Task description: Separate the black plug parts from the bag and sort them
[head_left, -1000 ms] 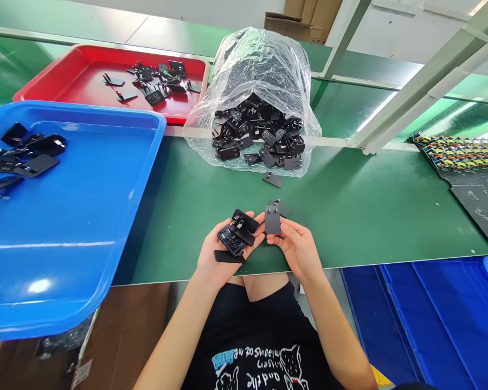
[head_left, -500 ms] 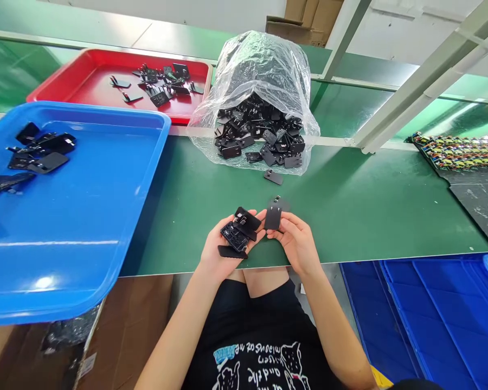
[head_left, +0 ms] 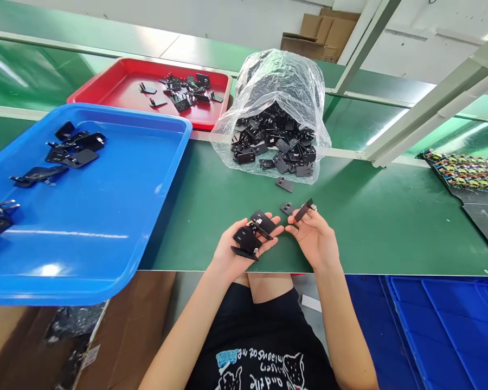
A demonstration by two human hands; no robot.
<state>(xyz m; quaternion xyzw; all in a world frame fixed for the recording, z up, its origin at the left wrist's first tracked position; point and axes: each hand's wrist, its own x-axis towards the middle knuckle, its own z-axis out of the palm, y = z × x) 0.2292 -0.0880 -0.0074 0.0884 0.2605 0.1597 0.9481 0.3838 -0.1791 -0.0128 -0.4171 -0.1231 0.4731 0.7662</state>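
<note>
Several black plastic plug plates lie in a loose pile across the palm and fingers of my left hand, which cradles them from below. Between thumb and fingertips, my right hand pinches one black plug plate with metal prongs, tilted up on edge. Another plate lies on the green table just beyond my right fingertips, and one more rests nearer the bag. At the back, a clear plastic bag lies open toward me, with many such black plates spilling to its mouth.
A blue tray with several black plates stands on the left. Behind it is a red tray holding more. A white post rises at the back right, near a black sheet with rows of colourful small parts. Blue crates sit below.
My right hand has moved slightly right and turned its plate edge-on, prongs to the right. The plates in my left palm have shifted. The whole view has moved a little.
</note>
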